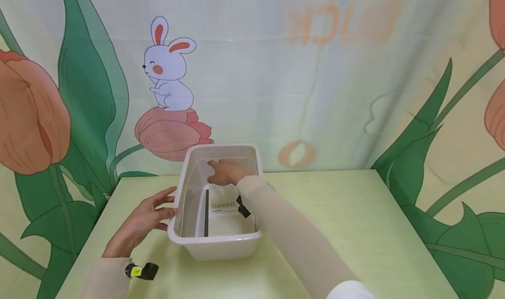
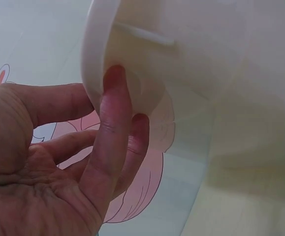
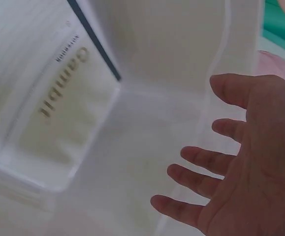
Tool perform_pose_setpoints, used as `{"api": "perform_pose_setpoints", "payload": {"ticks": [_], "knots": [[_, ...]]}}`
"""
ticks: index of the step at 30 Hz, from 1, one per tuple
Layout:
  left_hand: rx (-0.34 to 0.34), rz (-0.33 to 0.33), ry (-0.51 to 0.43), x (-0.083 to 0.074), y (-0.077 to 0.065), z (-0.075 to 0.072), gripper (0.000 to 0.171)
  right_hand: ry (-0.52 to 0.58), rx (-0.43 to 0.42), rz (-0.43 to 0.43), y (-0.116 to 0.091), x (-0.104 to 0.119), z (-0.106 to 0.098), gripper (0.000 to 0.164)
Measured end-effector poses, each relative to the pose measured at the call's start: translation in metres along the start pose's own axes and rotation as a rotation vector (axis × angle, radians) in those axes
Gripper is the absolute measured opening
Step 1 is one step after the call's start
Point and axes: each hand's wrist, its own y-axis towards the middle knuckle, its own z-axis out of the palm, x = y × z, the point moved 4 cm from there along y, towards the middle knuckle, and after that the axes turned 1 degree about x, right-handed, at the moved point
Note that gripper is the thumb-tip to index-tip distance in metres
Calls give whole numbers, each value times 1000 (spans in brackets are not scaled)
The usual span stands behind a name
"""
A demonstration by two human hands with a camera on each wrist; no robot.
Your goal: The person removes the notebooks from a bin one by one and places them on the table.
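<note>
A pale plastic bin (image 1: 215,248) stands on the table, its long side running away from me. Inside it, toward the near end, lies a flat white book (image 1: 229,224) with a dark strip along its left edge and the word "Gambit" on its cover. My left hand (image 1: 146,220) grips the bin's left rim from outside, and in the left wrist view fingertips (image 2: 115,76) press up beneath the lip. Over the far part of the bin's inside hovers my right hand (image 1: 226,172), fingers spread apart and holding nothing. My right forearm hides the bin's right side.
The pale green table (image 1: 355,229) extends to both sides of the bin. Close behind it hangs a curtain (image 1: 252,84) printed with tulips and a rabbit. A small black camera (image 1: 147,271) is strapped to my left wrist.
</note>
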Motion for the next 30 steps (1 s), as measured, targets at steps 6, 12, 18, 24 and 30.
{"api": "perform_pose_setpoints", "payload": {"ticks": [6,12,18,24,30], "knots": [[4,-6,-19,-1,-2,1,74,-28,81,79,16,-6,32,65],[2,-7,-24,-3,-5,2,73,-9,128,152,25,-12,52,64],[-10,-21,-29,0,-6,0,74,-54,178,148,31,-10,67,64],[6,-4,-43,1,-4,0,72,-198,160,146,40,-6,78,55],[9,-15,-42,2,-2,0,73,-207,144,146,41,-2,73,54]]}}
